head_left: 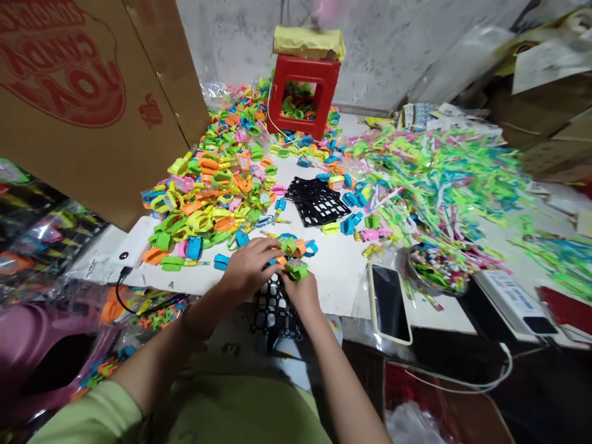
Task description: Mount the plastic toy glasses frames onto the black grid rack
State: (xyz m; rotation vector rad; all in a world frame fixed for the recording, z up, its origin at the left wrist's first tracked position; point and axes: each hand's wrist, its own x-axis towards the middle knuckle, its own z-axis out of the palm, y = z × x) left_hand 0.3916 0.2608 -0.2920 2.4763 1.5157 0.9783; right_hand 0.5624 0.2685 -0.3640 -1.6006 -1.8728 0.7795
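Observation:
In the head view, my left hand reaches over the table's front edge, its fingers bent onto an orange toy watch. My right hand is curled close beside it, against a green toy watch; its fingertips are partly hidden. Between and below both hands hangs a black plastic grid, tilted over the edge. More toy watches in blue, orange and green crowd at the fingertips. Farther back, a stack of black grids lies on the white tabletop.
A large pile of toy watches spreads left, beside a cardboard box. Behind stands a red stool. Coloured strips heap up at right. A phone, a bowl of small pieces and a white power bank lie nearer.

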